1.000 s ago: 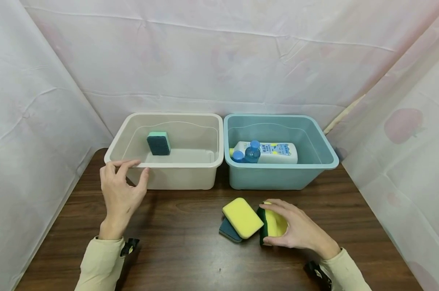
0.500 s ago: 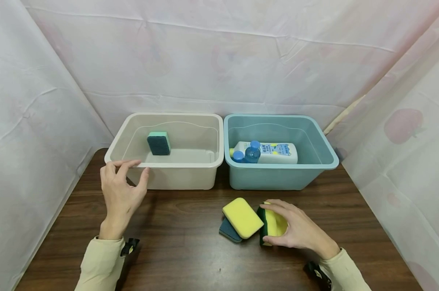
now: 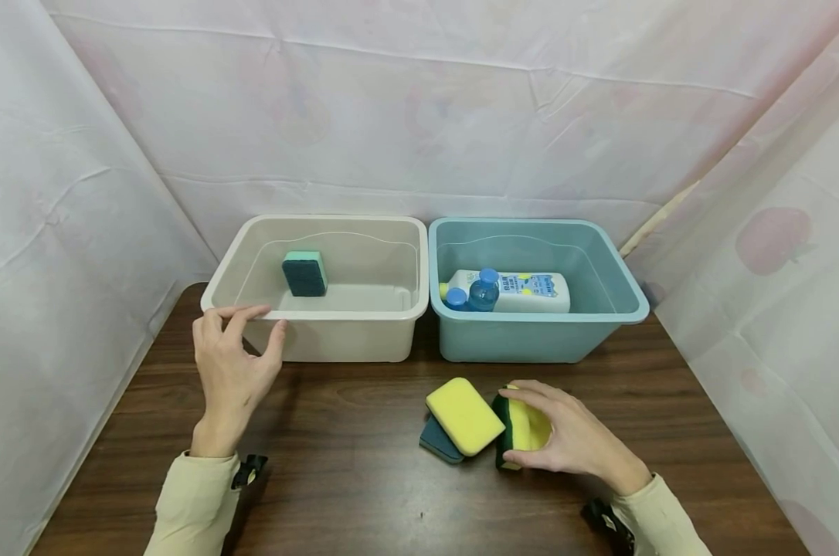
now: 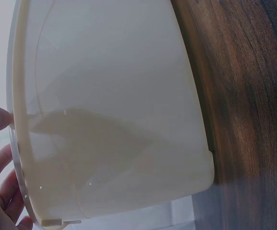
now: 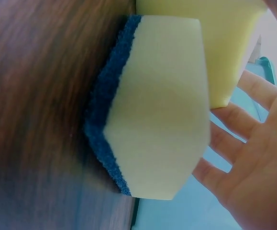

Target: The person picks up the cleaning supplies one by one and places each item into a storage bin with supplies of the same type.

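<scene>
In the head view my right hand [image 3: 565, 428] pinches a yellow sponge [image 3: 524, 425] with a dark green scouring side, thumb at its near end and fingers at its far end. The sponge [image 5: 162, 105] bows in the right wrist view, close by the tabletop. Left of it, a yellow sponge [image 3: 464, 417] lies tilted on a dark-faced sponge [image 3: 440, 440]. My left hand [image 3: 232, 371] rests its fingertips at the front left rim of the beige bin [image 3: 343, 336], thumb spread toward the front wall. A mint sponge with a dark face [image 3: 304, 276] stands inside that bin.
Beside the beige bin stands a blue-green bin [image 3: 517, 338], their rims close together. It holds a white bottle [image 3: 538, 289] lying down and two blue-capped bottles, one with clear blue sides [image 3: 484, 293]. Pale curtains [image 3: 419, 108] surround the wooden table [image 3: 350, 479] at the back and sides.
</scene>
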The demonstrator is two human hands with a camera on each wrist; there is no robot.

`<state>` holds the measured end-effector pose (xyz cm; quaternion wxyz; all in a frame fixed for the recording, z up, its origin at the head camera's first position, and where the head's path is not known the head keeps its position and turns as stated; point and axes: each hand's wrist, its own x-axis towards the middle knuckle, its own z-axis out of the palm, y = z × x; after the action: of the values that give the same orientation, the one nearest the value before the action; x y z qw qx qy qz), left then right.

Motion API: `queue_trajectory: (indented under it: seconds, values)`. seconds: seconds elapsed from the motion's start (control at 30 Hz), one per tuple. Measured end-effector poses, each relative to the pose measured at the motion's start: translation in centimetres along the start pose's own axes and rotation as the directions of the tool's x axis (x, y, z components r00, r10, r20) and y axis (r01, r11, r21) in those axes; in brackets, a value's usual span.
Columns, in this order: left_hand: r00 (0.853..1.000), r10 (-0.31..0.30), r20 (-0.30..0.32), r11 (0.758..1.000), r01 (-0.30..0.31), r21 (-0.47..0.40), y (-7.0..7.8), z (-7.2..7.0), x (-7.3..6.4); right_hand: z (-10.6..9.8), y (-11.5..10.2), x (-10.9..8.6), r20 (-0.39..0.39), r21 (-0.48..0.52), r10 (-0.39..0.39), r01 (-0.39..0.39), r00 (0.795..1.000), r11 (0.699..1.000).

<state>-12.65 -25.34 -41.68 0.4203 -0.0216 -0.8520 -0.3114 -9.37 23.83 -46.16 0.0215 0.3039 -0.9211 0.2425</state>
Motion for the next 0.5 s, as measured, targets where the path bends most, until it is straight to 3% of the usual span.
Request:
queue_trajectory:
  seconds: [0.5]
  values:
    - [1.000, 0.002, 0.008, 1.000, -0.002, 0.000, -0.03, -0.04, -0.01, -0.49, 0.39, 0.04, -0.032, 0.066, -0.048, 0.050, 0.998, 0.997]
